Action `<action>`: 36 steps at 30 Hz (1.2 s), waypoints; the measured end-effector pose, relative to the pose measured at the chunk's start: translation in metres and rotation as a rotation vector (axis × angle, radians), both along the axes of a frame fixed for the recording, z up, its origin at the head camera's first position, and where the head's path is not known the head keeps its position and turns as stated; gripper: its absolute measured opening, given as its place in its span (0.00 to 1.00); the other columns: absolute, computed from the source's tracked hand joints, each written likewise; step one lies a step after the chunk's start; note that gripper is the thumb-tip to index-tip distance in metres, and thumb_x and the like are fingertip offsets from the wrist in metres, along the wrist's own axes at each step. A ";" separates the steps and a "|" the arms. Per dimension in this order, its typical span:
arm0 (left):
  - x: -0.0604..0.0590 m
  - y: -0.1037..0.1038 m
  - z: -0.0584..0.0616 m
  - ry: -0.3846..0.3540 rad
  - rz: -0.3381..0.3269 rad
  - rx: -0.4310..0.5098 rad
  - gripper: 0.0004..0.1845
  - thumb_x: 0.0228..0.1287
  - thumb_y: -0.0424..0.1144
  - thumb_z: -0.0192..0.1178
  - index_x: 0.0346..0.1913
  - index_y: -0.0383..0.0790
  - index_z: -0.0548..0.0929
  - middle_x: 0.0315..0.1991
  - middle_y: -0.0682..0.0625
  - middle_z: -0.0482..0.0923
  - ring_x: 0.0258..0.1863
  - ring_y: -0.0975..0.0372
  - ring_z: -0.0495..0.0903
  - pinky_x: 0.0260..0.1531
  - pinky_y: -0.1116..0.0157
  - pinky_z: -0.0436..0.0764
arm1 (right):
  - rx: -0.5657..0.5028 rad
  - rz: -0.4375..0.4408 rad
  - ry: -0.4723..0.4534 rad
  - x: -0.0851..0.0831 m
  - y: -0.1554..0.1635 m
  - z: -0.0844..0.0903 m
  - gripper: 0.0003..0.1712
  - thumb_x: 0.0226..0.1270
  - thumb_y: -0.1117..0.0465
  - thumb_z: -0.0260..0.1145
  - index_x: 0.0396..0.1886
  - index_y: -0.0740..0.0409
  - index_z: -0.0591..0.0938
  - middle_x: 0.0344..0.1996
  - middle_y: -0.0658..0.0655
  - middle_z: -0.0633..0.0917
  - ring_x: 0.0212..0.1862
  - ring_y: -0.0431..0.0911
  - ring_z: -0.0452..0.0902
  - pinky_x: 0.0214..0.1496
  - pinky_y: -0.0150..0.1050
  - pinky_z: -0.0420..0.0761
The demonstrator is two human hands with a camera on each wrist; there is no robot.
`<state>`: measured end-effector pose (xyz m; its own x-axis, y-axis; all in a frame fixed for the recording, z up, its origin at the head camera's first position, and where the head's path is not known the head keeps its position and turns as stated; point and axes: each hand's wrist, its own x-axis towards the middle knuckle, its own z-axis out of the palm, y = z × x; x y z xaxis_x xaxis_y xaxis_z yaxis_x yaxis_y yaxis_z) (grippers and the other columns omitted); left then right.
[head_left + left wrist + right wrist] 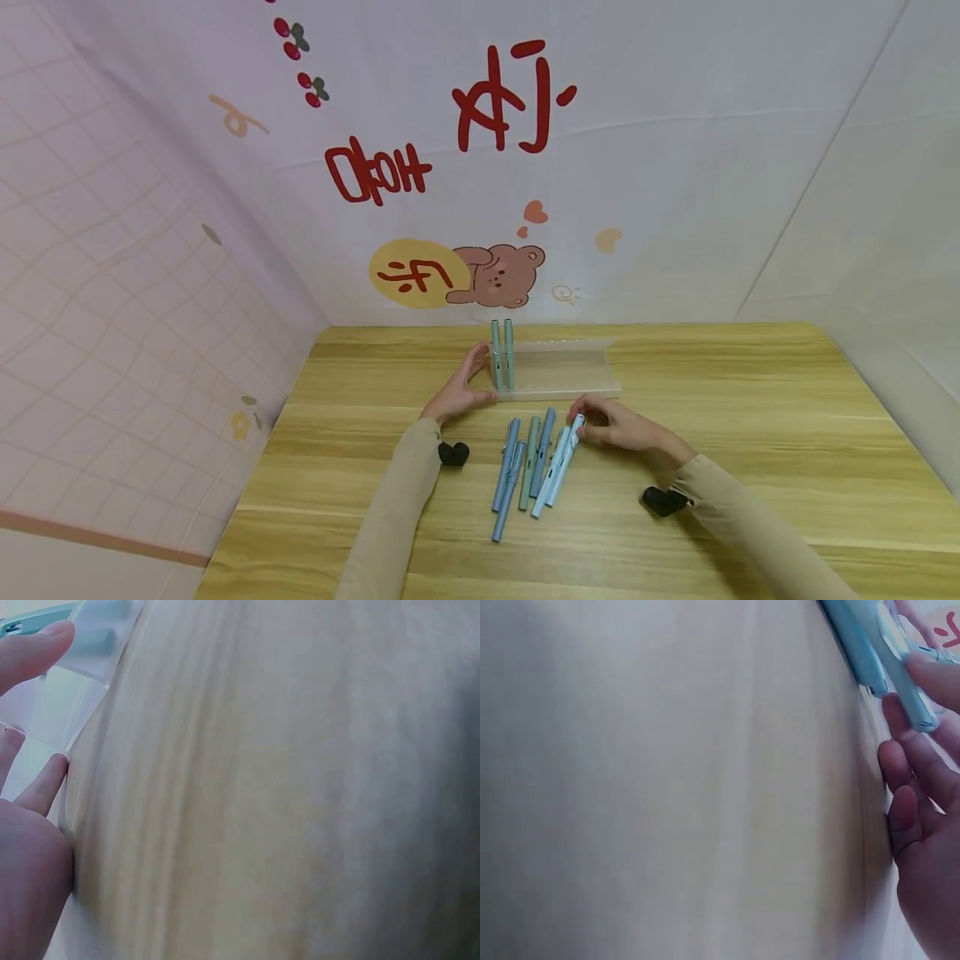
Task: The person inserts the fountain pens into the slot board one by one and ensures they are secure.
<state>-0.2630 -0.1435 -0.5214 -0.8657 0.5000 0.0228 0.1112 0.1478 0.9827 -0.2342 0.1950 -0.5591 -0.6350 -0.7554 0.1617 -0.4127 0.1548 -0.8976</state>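
Observation:
A clear plastic pen stand (566,368) is at the back of the table, with two green pens (509,358) upright at its left end. My left hand (459,395) holds the stand's left end, thumb at the front edge and fingers toward the back. In the left wrist view the thumb (37,656) shows over the clear plastic. With thumb and fingers, my right hand (618,425) pinches the top end of a light blue pen (900,679). Another light blue pen (551,475) lies beside it. Left of these are a green pen (528,467) and several darker blue pens (509,487).
The loose pens lie side by side on the wooden table (735,392), in front of the stand. A printed wall cloth (660,167) rises right behind the table. A black wrist device (453,454) is on the left wrist, another (664,501) on the right.

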 end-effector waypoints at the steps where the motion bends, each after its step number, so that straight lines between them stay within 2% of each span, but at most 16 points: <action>1: 0.000 0.000 -0.001 0.000 -0.001 0.003 0.51 0.57 0.23 0.65 0.77 0.38 0.43 0.76 0.40 0.42 0.73 0.42 0.42 0.63 0.40 0.58 | -0.023 -0.020 -0.008 0.000 0.000 0.000 0.13 0.68 0.71 0.61 0.50 0.68 0.74 0.45 0.66 0.77 0.45 0.51 0.75 0.46 0.36 0.75; 5: -0.001 0.000 -0.001 0.005 -0.002 0.009 0.51 0.57 0.23 0.65 0.77 0.38 0.44 0.76 0.39 0.42 0.73 0.41 0.42 0.62 0.40 0.58 | -0.103 -0.115 -0.031 0.002 -0.001 -0.002 0.15 0.67 0.74 0.60 0.53 0.72 0.72 0.44 0.70 0.77 0.43 0.46 0.77 0.44 0.35 0.78; 11: 0.000 0.000 0.000 0.005 0.000 0.013 0.51 0.56 0.23 0.65 0.77 0.40 0.45 0.76 0.40 0.41 0.73 0.42 0.42 0.63 0.40 0.58 | -0.295 -0.191 -0.239 0.008 -0.008 0.002 0.22 0.67 0.76 0.58 0.57 0.77 0.64 0.47 0.80 0.68 0.44 0.44 0.81 0.43 0.39 0.82; 13: 0.000 0.000 0.000 0.010 -0.001 0.012 0.51 0.56 0.23 0.65 0.77 0.39 0.44 0.76 0.39 0.41 0.73 0.41 0.42 0.63 0.39 0.57 | -0.334 -0.221 -0.265 0.010 -0.011 0.004 0.22 0.67 0.75 0.58 0.58 0.77 0.63 0.48 0.81 0.66 0.44 0.44 0.82 0.43 0.39 0.82; 21: -0.001 0.000 -0.001 0.013 0.000 0.003 0.51 0.56 0.22 0.65 0.77 0.41 0.45 0.76 0.39 0.42 0.73 0.41 0.43 0.64 0.40 0.56 | -0.377 -0.334 -0.174 0.009 -0.018 0.010 0.21 0.66 0.77 0.58 0.58 0.78 0.67 0.46 0.73 0.73 0.39 0.42 0.83 0.41 0.37 0.82; 25: -0.001 0.000 -0.001 0.000 -0.004 0.000 0.51 0.57 0.22 0.64 0.77 0.40 0.44 0.76 0.39 0.41 0.73 0.41 0.42 0.64 0.40 0.55 | -0.405 -0.349 -0.147 0.008 -0.021 0.013 0.21 0.66 0.76 0.59 0.58 0.77 0.69 0.47 0.72 0.74 0.41 0.42 0.82 0.41 0.37 0.82; 29: -0.001 0.000 -0.001 -0.010 -0.008 -0.002 0.51 0.57 0.22 0.64 0.77 0.38 0.43 0.76 0.37 0.40 0.73 0.40 0.41 0.63 0.39 0.55 | -0.437 -0.363 -0.103 0.006 -0.025 0.019 0.22 0.66 0.76 0.60 0.59 0.77 0.70 0.49 0.64 0.77 0.42 0.43 0.82 0.42 0.36 0.82; 32: -0.002 0.000 -0.002 -0.007 -0.008 -0.001 0.51 0.57 0.22 0.64 0.76 0.37 0.43 0.76 0.37 0.41 0.73 0.40 0.42 0.63 0.39 0.57 | -0.431 -0.391 -0.081 0.006 -0.029 0.024 0.22 0.66 0.75 0.61 0.59 0.77 0.71 0.50 0.56 0.79 0.42 0.42 0.82 0.42 0.36 0.82; 36: -0.001 0.000 0.000 0.000 -0.007 0.004 0.51 0.57 0.22 0.64 0.77 0.38 0.43 0.76 0.37 0.41 0.73 0.41 0.42 0.62 0.39 0.58 | -0.404 -0.419 -0.060 0.004 -0.033 0.028 0.22 0.67 0.74 0.61 0.60 0.76 0.72 0.51 0.56 0.80 0.43 0.43 0.82 0.43 0.35 0.81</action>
<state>-0.2636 -0.1431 -0.5218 -0.8621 0.5060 0.0251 0.1127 0.1433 0.9832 -0.2299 0.1616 -0.5313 -0.8832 -0.3239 0.3393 -0.3368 -0.0654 -0.9393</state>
